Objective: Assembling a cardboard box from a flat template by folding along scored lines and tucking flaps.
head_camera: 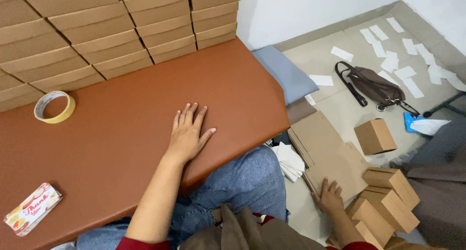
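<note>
Sticker pack [32,208]: near edge of the brown table [121,133], well left of the left hand.
Tape roll [54,106]: flat on the table, up and left of the left hand.
Stacked flat boxes [97,31]: closed, contents hidden, beyond the left hand.
Left hand [188,133]: fingers spread, palm flat on the table, holding nothing.
Right hand [330,197]: open, fingers resting on the flat cardboard sheets [325,150] piled on the floor, gripping nothing.
Small folded boxes [388,191]: closed, just right of the right hand.

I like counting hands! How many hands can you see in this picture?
2. The left hand lies flat, fingers spread, on the brown table. The right hand rests on the flat cardboard sheets down on the floor. No other hands show.
</note>
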